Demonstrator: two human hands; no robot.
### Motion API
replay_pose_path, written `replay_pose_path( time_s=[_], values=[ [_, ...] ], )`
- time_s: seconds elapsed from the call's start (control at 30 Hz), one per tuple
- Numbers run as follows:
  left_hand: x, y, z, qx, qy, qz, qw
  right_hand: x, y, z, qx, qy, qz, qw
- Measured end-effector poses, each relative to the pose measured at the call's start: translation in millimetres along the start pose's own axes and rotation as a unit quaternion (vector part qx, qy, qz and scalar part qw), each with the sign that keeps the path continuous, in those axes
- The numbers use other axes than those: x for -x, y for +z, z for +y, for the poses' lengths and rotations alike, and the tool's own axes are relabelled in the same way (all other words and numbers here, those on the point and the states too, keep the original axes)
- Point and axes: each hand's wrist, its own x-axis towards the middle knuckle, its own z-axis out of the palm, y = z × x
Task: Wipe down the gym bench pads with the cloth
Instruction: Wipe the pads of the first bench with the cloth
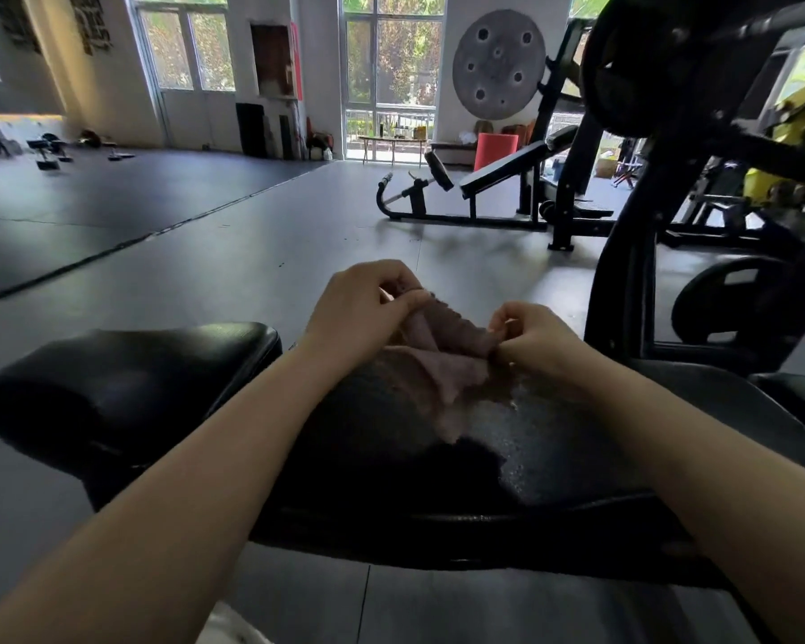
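Observation:
A brownish-pink cloth [442, 360] hangs between my two hands just above a black gym bench pad [438, 467]. My left hand [359, 309] pinches the cloth's upper left edge between thumb and fingers. My right hand [530, 334] pinches its right edge. The cloth's loose lower folds drape down onto the pad's top. A second black pad [126, 388] adjoins on the left, rounded at its near end. Both forearms reach in from the bottom of the view.
A black machine frame [623, 290] with a weight plate [726, 299] stands close on the right. Further off stands an incline bench [498, 174] on the grey rubber floor [233, 253]. Windows, a red box and small equipment line the far wall.

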Motion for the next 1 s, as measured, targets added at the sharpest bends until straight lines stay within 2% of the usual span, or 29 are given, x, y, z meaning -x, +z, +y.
replay_pose_path(
  time_s=[0.07,0.13,0.3,0.5,0.63,0.73,0.87,0.93,1.0],
  values=[
    [-8.6,-1.5,4.1,0.014,-0.003,0.008,1.000,-5.7,-11.5,-5.9,-0.007,0.001,0.036,0.999],
    [-16.9,-1.2,9.6,0.030,-0.001,0.018,0.999,-10.1,-18.4,-10.6,-0.008,0.006,0.038,0.999],
    [-30.9,0.5,27.3,0.052,0.027,0.028,0.998,-6.9,-20.6,-13.4,-0.103,0.011,-0.038,0.994],
    [-37.7,-1.7,22.3,0.025,0.035,0.036,0.998,-9.4,-20.0,-10.3,-0.053,0.016,-0.003,0.998],
    [-40.7,-2.3,6.4,-0.007,-0.010,0.033,0.999,-8.0,-26.8,-16.4,-0.112,-0.013,0.025,0.993],
    [-44.3,-2.5,1.4,-0.024,-0.035,-0.012,0.999,-8.6,-32.2,-21.3,-0.074,-0.036,0.054,0.995],
    [-53.8,-3.0,1.3,0.036,-0.080,-0.058,0.994,-11.2,-44.0,-29.3,-0.001,-0.065,0.107,0.992],
    [-59.1,-0.5,6.8,0.019,-0.053,-0.087,0.995,-11.4,-53.9,-39.5,0.034,-0.096,0.150,0.983],
    [-65.1,0.2,12.3,-0.032,0.003,-0.075,0.997,-7.0,-62.8,-56.0,0.052,-0.151,0.161,0.974]
  ],
)
